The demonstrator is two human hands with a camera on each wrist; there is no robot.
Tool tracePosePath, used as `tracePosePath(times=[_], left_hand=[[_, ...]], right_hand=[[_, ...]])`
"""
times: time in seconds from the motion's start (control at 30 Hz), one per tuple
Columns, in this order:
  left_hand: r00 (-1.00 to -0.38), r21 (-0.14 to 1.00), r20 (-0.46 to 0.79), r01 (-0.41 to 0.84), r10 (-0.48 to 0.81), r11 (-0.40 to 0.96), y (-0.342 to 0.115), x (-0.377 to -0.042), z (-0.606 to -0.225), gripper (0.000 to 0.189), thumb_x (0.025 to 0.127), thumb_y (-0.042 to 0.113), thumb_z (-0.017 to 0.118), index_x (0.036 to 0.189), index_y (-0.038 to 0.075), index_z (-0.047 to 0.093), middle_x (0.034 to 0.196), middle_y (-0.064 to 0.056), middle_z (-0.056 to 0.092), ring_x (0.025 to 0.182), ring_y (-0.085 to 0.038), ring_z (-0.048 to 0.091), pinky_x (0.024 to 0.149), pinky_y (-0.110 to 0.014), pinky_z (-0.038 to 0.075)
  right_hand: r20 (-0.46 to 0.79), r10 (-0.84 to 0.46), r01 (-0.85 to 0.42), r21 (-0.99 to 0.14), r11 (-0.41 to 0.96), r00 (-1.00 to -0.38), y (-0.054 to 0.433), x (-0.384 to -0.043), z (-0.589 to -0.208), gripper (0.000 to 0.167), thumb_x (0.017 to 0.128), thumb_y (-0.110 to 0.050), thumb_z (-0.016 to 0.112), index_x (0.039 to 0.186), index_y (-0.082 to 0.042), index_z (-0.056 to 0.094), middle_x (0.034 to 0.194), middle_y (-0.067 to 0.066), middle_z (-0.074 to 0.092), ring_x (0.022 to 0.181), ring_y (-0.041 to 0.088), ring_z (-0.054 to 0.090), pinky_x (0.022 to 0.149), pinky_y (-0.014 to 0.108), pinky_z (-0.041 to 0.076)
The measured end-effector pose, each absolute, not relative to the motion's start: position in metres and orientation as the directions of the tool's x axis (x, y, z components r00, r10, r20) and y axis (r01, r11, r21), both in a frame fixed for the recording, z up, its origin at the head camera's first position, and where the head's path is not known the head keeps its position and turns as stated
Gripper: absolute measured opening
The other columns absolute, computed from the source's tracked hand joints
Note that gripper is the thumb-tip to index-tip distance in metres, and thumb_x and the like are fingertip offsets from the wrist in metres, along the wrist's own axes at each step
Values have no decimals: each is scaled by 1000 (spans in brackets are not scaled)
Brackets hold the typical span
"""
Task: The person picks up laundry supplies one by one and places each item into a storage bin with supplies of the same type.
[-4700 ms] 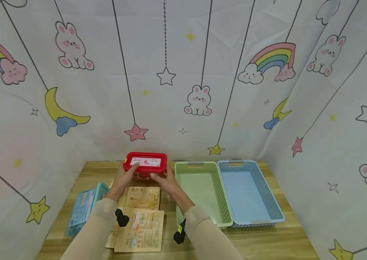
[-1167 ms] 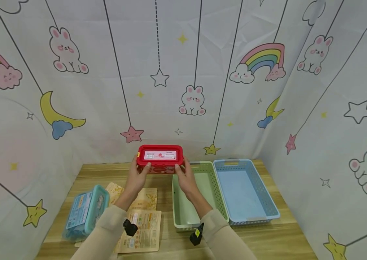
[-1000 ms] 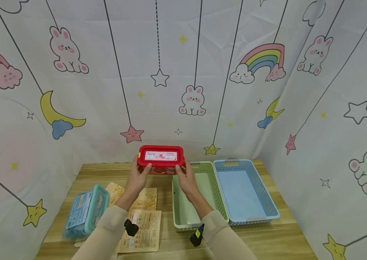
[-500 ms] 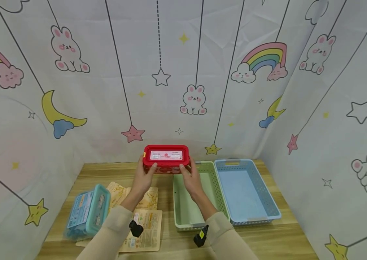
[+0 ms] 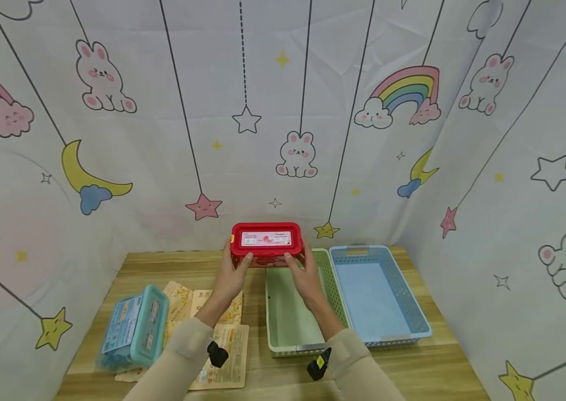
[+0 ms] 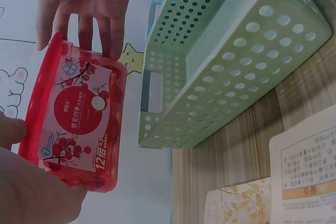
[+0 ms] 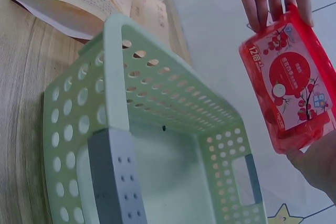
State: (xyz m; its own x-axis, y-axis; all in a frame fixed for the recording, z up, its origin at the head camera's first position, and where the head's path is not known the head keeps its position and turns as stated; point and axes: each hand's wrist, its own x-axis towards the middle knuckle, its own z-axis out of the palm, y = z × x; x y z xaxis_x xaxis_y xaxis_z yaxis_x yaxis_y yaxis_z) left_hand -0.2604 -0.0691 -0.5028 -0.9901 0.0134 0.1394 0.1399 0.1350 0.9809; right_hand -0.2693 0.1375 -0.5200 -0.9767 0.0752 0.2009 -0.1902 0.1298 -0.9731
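Note:
A red lidded box of laundry pods [image 5: 266, 239], with a fruit-printed front label, is held up level near the back wall. My left hand [image 5: 231, 274] grips its left end and my right hand [image 5: 308, 277] its right end, thumbs on the near side. In the head view the box overlaps the far left part of the green basket [image 5: 293, 312]. Both wrist views show the laundry pod box [image 6: 79, 111] raised clear of the green basket [image 7: 118, 72], beyond its far end. Some fingertips are hidden behind the box.
A blue basket [image 5: 373, 301] stands against the green basket's right side. On the left, a teal-lidded box [image 5: 132, 328] lies tilted over several tan pouches [image 5: 227, 356]. A patterned cloth wall [image 5: 162, 167] closes off the back and sides of the wooden table [image 5: 363, 373].
Both hands have raised the laundry pod box from behind the pouches and carried it rightward, toward the green basket. Over the last second it keeps sliding slowly right.

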Motion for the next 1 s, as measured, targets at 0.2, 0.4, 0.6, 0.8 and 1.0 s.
tracePosePath(times=[0.2, 0.4, 0.6, 0.8, 1.0], left_hand=[[-990, 981, 138, 141, 29, 137, -59, -260, -501, 80, 111, 25, 60, 171, 16, 9, 171, -16, 28, 158, -36, 27, 125, -55, 28], [-985, 981, 159, 165, 67, 103, -50, -259, -499, 80, 111, 25, 60, 172, 16, 8, 171, -16, 28, 158, -36, 27, 126, -55, 27], [-982, 981, 176, 181, 73, 65, -41, -259, -498, 79, 110, 21, 60, 171, 16, 11, 170, -14, 30, 157, -35, 29, 125, -55, 29], [-981, 979, 177, 183, 74, 90, -33, -261, -500, 79, 110, 24, 61, 171, 15, 12, 168, -16, 34, 154, -36, 34, 123, -54, 33], [-981, 983, 166, 173, 100, 65, -25, -260, -498, 80, 110, 26, 61, 171, 16, 11, 168, -14, 33, 155, -35, 32, 123, -54, 33]], right_hand=[[211, 82, -204, -975, 92, -974, 150, -270, -520, 63, 106, -24, 65, 163, -18, 40, 157, 11, 50, 143, 38, 48, 109, 56, 50], [209, 93, -200, -975, 95, -973, 162, -269, -519, 64, 106, -25, 65, 163, -16, 39, 158, 12, 47, 142, 43, 47, 109, 59, 49], [185, 107, -174, -979, 110, -977, 172, -267, -518, 66, 105, -28, 67, 164, -16, 38, 159, 11, 47, 143, 42, 47, 109, 59, 49], [193, 116, -182, -978, 101, -974, 182, -266, -517, 63, 106, -22, 66, 163, -13, 39, 159, 13, 48, 142, 43, 48, 111, 58, 47], [191, 95, -186, -981, 59, -977, 193, -263, -511, 61, 108, -22, 65, 163, -14, 40, 161, 14, 46, 144, 43, 45, 114, 61, 44]])
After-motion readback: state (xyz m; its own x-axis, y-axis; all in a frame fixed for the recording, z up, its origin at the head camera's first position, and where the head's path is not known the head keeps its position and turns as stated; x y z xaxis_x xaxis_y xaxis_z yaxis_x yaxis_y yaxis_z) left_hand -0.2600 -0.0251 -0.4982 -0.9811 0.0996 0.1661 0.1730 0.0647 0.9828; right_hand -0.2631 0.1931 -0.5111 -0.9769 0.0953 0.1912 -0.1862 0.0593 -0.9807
